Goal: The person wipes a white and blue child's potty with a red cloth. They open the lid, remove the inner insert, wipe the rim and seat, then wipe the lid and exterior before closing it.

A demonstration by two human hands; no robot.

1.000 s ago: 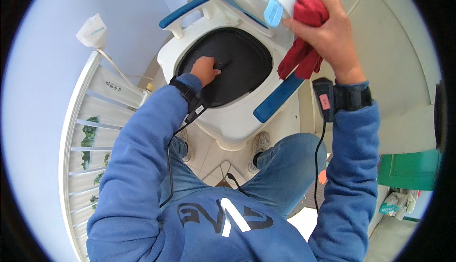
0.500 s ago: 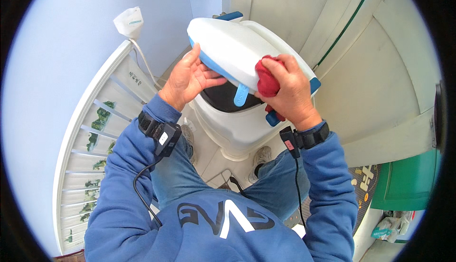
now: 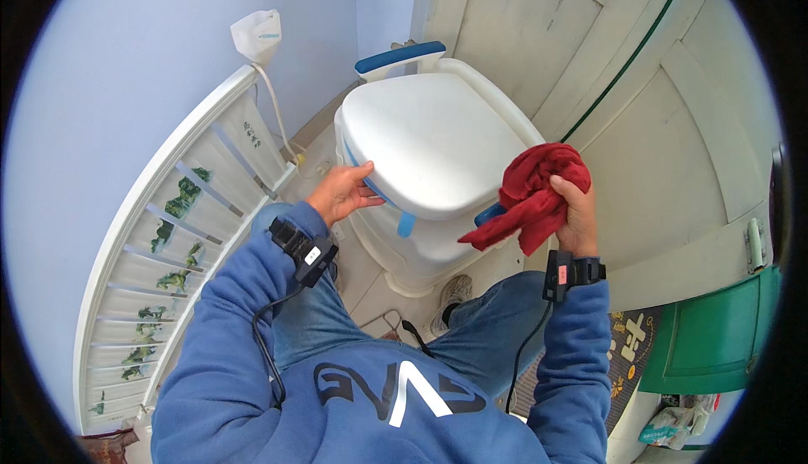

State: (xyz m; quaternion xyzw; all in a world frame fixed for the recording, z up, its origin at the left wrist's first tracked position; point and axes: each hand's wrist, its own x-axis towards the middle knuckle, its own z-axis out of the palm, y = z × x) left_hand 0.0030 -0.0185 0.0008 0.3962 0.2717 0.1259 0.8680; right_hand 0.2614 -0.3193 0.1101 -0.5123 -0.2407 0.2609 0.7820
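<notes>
A white portable toilet (image 3: pixel 421 266) with blue-topped armrests stands in front of me, its white lid (image 3: pixel 433 140) lying nearly level over the seat. At the lid's near left edge is my left hand (image 3: pixel 341 193), its thumb along the top rim and its fingers at the blue underside. A light-blue tab (image 3: pixel 406 225) sticks out from the lid's front. My right hand (image 3: pixel 576 216), raised to the right of the lid, grips a bunched dark-red cloth (image 3: pixel 539 186) whose end hangs toward the blue armrest. Whether the lid rests fully on the seat is hard to tell.
A white slatted rail (image 3: pixel 160 161) with leaf-patterned panels runs along the left, with a white mask-like cup (image 3: pixel 257 36) at its far end. Pale wooden doors (image 3: pixel 656 140) close in on the right, near a green cabinet door (image 3: pixel 711 329) and patterned mat (image 3: pixel 627 350).
The lid has come down from its tilted position, my left hand moving with its edge. My right hand has drawn away to the right with the cloth, which now hangs looser.
</notes>
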